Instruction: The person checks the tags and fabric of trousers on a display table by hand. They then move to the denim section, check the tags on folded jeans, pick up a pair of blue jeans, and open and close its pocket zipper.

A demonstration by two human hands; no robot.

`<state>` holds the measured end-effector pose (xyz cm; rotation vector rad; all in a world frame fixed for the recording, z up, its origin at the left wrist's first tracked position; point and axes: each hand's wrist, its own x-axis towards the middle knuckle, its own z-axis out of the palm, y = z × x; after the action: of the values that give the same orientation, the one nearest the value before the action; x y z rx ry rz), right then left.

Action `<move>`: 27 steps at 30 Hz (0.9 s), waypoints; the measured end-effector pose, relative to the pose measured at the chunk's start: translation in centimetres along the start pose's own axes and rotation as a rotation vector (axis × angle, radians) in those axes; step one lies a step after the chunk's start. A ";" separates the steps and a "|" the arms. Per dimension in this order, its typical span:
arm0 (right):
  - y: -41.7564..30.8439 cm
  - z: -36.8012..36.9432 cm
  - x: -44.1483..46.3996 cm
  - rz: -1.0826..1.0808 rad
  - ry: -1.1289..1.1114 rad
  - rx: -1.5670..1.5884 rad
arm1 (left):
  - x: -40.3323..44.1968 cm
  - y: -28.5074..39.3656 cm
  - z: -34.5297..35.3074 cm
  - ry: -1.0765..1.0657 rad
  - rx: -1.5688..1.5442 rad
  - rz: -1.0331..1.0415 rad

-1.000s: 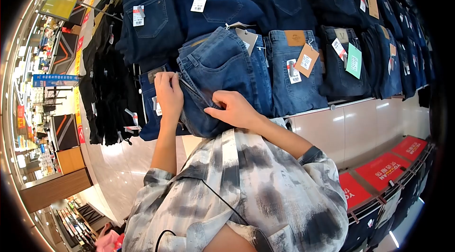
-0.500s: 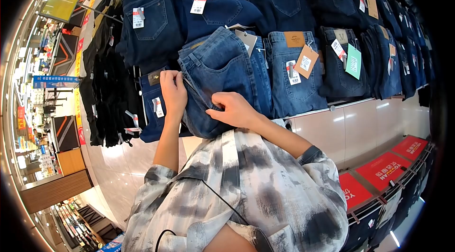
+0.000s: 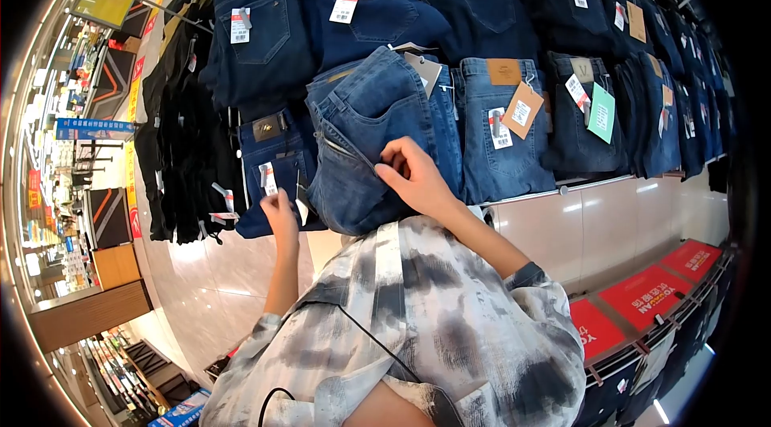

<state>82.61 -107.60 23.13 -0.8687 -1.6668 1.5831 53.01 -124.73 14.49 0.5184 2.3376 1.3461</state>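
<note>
A folded pair of blue jeans (image 3: 401, 118) leans at an angle on the front of the display, its waistband toward the upper left and a fold standing slightly apart along its left side. My right hand (image 3: 418, 182) is closed, thumb and fingers pinching the denim at the edge of that fold. Lower and to the left, my left hand (image 3: 281, 214) has curled fingers beside a darker pair of jeans (image 3: 269, 158) with a white price tag (image 3: 268, 180). What those fingers hold, if anything, is hidden. A hanging tag (image 3: 302, 198) shows between the left hand and the leaning jeans.
More folded jeans (image 3: 506, 146) with paper tags line the front row, and darker jeans (image 3: 369, 10) lie behind them. Black trousers (image 3: 181, 146) hang at the left. Red signs (image 3: 642, 298) top another rack at the lower right. A tiled floor (image 3: 217, 290) shows below.
My left hand has left the upper left edge of the leaning jeans and moved down and left. The right hand has shifted slightly up and right, and the fold gapes more.
</note>
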 end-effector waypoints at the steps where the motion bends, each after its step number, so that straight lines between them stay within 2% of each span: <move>1: -0.7 -0.3 0.2 -0.088 0.018 -0.086 | -2.5 0.4 -0.2 -0.050 -0.031 -0.101; 3: -1.9 -0.2 0.8 -0.325 0.088 -0.194 | -6.0 1.4 0.0 -0.136 -0.077 -0.436; 4: -2.2 -0.1 1.2 -0.450 0.089 -0.269 | -6.2 0.5 -0.3 -0.296 -0.232 -0.607; 6: -2.9 0.9 1.3 -0.444 -0.039 -0.327 | -5.5 0.8 0.3 -0.507 -0.597 -0.861; 9: -1.7 3.2 1.0 -0.427 -0.179 -0.434 | -4.5 1.6 1.6 -0.382 -0.783 -0.944; 12: -1.7 3.8 1.4 -0.449 -0.236 -0.538 | -4.1 1.1 1.7 -0.449 -0.689 -0.769; 13: -1.7 3.9 1.6 -0.459 -0.247 -0.579 | -3.6 0.6 1.6 -0.417 -0.616 -0.703; 16: -1.8 4.3 1.9 -0.464 -0.258 -0.575 | -3.1 1.2 1.4 -0.274 -0.664 -0.494; 17: -1.7 4.3 1.9 -0.458 -0.247 -0.576 | -2.7 1.7 1.5 -0.223 -0.789 -0.610; 20: -1.6 4.6 1.8 -0.449 -0.222 -0.573 | -3.4 6.0 0.3 -0.331 -0.937 -0.342; 21: -1.6 4.6 1.8 -0.446 -0.211 -0.575 | -2.0 5.3 -0.3 -0.211 -0.899 -0.266; 24: -1.5 4.5 1.8 -0.443 -0.175 -0.581 | -3.8 14.6 -1.1 0.038 -0.765 0.099; 26: -1.3 4.9 2.3 -0.445 -0.160 -0.576 | -3.9 17.4 -1.8 -0.034 -0.697 0.365; 27: -1.1 5.3 2.8 -0.444 -0.154 -0.568 | -4.4 19.6 -1.4 0.010 -0.626 0.468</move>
<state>76.63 -108.26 24.05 -0.5813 -2.2839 0.9037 58.48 -118.75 32.90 0.8720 1.7016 2.1704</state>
